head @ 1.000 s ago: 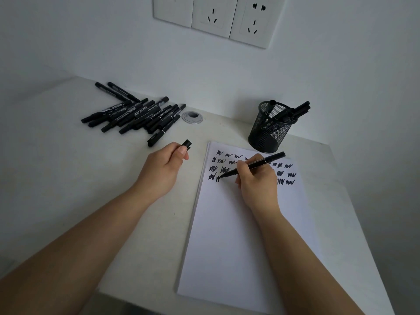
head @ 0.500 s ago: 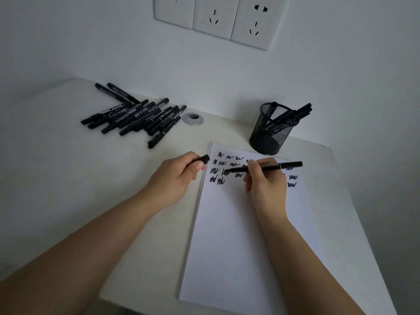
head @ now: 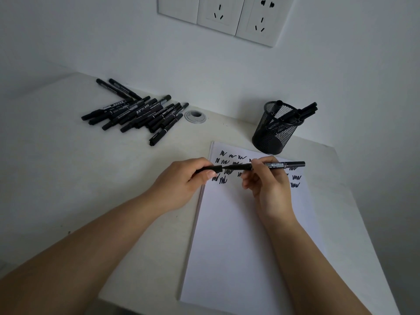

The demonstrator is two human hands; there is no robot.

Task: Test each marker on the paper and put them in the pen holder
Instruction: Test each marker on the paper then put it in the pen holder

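Note:
My right hand (head: pixel 269 185) holds a black marker (head: pixel 279 165) level above the top of the white paper (head: pixel 238 246), its tip pointing left. My left hand (head: pixel 181 183) pinches the marker's black cap (head: pixel 214 169), whose open end meets the tip. Several black scribbles (head: pixel 223 179) mark the paper's upper part. A black mesh pen holder (head: pixel 276 130) with several markers in it stands just beyond the paper. A pile of black markers (head: pixel 136 112) lies at the table's far left.
A silver cable grommet (head: pixel 195 116) sits in the white table (head: pixel 68 178) between the pile and the holder. White wall sockets (head: pixel 220 17) hang above. The table's right edge runs close to the paper.
The right hand lifted the marker off the paper and turned it level. The left hand brought the cap rightward until it met the marker's tip.

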